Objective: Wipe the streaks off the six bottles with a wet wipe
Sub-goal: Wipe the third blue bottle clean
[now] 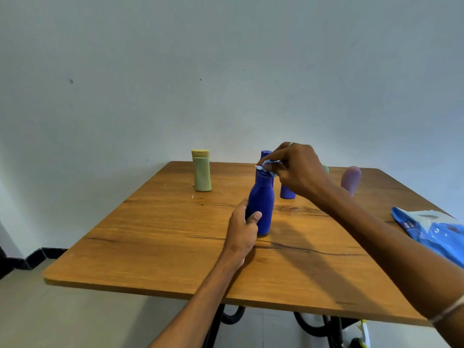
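Person stands at a wooden desk point(155, 247), both arms reaching in. Left hand point(242, 232) grips the lower body of a dark blue bottle point(261, 204), thumb across the front, fingers curled round the far side; bottle stands upright on the desk near the middle. Right hand point(296, 169) is above it, fingertips pinching a crumpled pale blue wet wipe point(267, 167) pressed against the bottle's neck and top. Ring on one right-hand finger, thin band on the right wrist. Behind the held bottle, a second blue bottle point(266, 154) shows only its cap, rest hidden. Just right of that, a purple-blue bottle point(287, 193), upper part covered by the right hand. Yellow-green bottle point(202, 174) with a flat yellow cap stands upright, well apart to the left near the desk's back edge. Lilac bottle point(351, 179) at the back right, blurred; a bit of green thing point(326, 169) peeks out past the right hand, can't tell what. Blue wipes pack point(431, 229) lies flat on the desk's right edge.
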`<state>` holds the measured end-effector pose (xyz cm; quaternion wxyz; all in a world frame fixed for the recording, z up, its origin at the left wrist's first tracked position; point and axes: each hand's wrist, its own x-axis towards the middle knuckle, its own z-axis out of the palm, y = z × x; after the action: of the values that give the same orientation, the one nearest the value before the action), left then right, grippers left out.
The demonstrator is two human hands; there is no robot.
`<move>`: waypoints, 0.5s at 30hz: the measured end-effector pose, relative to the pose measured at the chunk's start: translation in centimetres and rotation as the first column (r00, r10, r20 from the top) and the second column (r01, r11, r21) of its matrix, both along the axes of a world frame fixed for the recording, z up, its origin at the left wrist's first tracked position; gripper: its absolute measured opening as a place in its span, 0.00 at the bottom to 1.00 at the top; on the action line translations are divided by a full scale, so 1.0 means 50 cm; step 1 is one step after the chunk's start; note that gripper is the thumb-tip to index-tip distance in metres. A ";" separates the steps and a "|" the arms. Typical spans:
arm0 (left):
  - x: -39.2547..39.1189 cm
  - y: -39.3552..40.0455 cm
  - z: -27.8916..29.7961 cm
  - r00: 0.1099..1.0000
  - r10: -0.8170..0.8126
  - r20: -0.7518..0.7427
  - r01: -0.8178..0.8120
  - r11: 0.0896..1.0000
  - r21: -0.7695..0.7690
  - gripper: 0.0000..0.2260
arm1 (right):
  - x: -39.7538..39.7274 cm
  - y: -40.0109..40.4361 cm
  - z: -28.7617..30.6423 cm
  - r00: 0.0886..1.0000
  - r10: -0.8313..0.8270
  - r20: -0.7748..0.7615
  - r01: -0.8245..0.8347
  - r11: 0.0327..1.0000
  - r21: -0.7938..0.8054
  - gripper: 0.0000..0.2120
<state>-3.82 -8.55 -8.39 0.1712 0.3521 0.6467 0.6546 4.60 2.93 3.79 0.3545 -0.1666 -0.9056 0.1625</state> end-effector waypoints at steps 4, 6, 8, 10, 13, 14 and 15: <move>0.000 0.001 -0.002 1.000 -0.001 -0.005 0.001 1.000 -0.028 0.19 | 0.007 -0.006 -0.002 0.999 0.016 0.041 -0.020 0.996 0.085 0.11; 0.001 0.000 0.001 1.000 -0.003 -0.004 0.002 0.999 -0.033 0.19 | 0.008 -0.012 0.003 0.996 0.051 0.070 -0.061 0.988 0.139 0.12; 0.002 0.000 0.003 1.000 -0.006 -0.025 0.005 0.999 -0.033 0.18 | 0.005 -0.004 0.008 0.996 0.040 0.076 -0.050 0.990 0.131 0.12; 0.005 -0.002 0.006 0.999 -0.011 -0.042 0.010 1.000 -0.026 0.17 | 0.003 0.012 0.010 0.998 0.009 0.068 -0.015 0.996 0.086 0.11; 0.008 -0.007 0.009 0.999 -0.025 -0.032 0.025 1.000 -0.012 0.17 | 0.010 0.026 0.000 1.000 0.022 -0.013 -0.023 0.996 -0.088 0.10; 0.009 -0.008 0.010 0.999 -0.032 -0.026 0.032 0.999 -0.007 0.17 | 0.015 0.024 -0.008 0.997 0.039 -0.067 -0.051 0.983 -0.177 0.09; 0.009 -0.008 0.011 0.999 -0.036 -0.018 0.036 0.999 0.002 0.17 | 0.019 0.021 -0.019 0.991 0.051 -0.124 -0.083 0.960 -0.268 0.09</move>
<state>-3.40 -8.95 -7.84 0.1767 0.3698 0.6409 0.6491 5.57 3.99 2.85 0.3745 -0.1731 -0.8577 0.3069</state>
